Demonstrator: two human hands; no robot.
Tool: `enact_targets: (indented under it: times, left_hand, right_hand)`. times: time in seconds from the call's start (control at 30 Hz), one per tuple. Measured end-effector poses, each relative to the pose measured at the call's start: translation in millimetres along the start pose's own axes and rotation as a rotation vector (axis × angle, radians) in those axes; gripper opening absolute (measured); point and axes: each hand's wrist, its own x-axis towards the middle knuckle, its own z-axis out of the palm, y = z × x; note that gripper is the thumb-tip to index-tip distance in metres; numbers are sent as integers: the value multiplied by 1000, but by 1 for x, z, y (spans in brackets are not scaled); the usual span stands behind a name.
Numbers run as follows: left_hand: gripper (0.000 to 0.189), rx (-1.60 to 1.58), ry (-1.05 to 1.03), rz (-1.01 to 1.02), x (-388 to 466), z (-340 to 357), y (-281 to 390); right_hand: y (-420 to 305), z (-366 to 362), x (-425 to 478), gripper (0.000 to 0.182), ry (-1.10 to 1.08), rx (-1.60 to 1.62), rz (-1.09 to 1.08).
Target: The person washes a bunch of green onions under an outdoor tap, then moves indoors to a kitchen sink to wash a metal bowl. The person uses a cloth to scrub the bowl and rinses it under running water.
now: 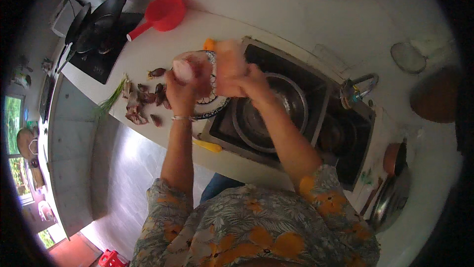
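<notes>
My left hand grips a pale pink piece of raw meat above a plate with a dark patterned rim. Close by on the right, my right hand is blurred and touches a pinkish, flat thing, perhaps another piece of meat. Shallots and several dark reddish-brown pieces lie on the counter left of my left hand. Beside them is a bunch of thin green stalks. An orange object shows behind the plate.
A round metal basin sits in the dark sink at right, near a faucet. A yellow-handled tool lies at the counter's front edge. A red plastic dipper and dark pans on a black cooktop are farther left.
</notes>
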Motion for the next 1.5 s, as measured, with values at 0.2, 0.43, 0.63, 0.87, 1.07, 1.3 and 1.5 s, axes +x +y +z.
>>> enact_targets:
  times: [0.2,0.43,0.63,0.87,1.07,1.3,1.5]
  left_hand:
    - [57,148,-68,53,30,-16,-55]
    - [36,19,-197,459,-92,0,17]
    - [42,333,-828,258,-179,75,-73]
    - [45,475,-611,-409,-150,125,-113]
    - [28,-241,-407,-347,-150,130,-53]
    - [11,378,-327,272,-191,136,51]
    - [12,558,-154,747,-209,107,86]
  right_hand:
    - [20,45,1,65,77,-304,-281]
    - [164,-121,-33,42,223,-432,246]
    - [259,-81,-51,32,-79,-1012,-35]
    - [233,-133,-46,27,-290,-1044,325]
    - [170,-216,-89,24,436,-639,-192]
    - [114,-296,-113,52,929,-885,-172]
    - [133,-293,-70,65,917,-923,-144]
